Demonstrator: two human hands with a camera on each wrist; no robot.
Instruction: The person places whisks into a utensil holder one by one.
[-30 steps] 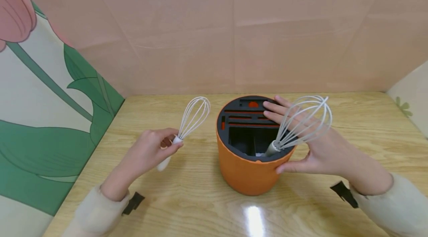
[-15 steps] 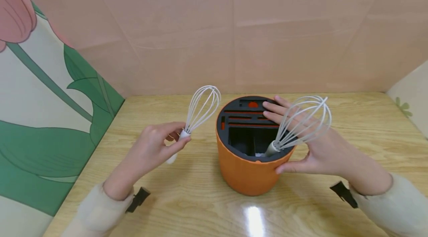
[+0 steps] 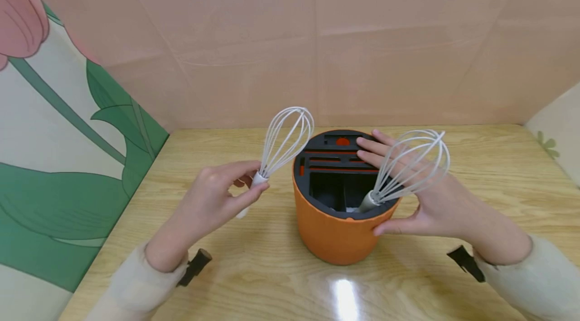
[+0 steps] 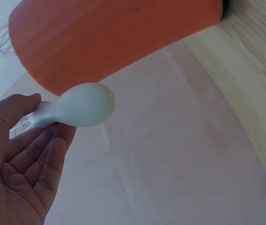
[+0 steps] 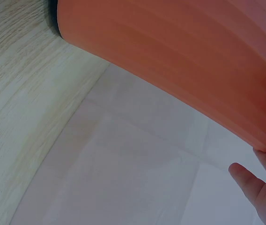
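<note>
Pinched at its neck between thumb and fingers, a small white whisk [image 3: 286, 141] is held by my left hand [image 3: 213, 195] in the head view. The wire end tilts up and right, near the left rim of an orange utensil holder [image 3: 337, 240] with a black slotted top. In the left wrist view the rounded white handle [image 4: 88, 104] points away from the palm. My right hand [image 3: 430, 200] lies against the holder's right side, fingers extended over the top and thumb on the outer wall. A larger whisk [image 3: 414, 165] leans right out of the holder's front compartment, its handle mostly hidden inside.
The holder stands on a wooden table [image 3: 263, 281]. Behind the table rises a pinkish wall covering [image 3: 317, 59]. A floral panel [image 3: 68, 200] borders the left side. Small black devices are strapped at both wrists.
My left hand has moved right and slightly up with the small whisk, bringing its wires close to the holder's rim. My right hand, the holder and the larger whisk have stayed in place.
</note>
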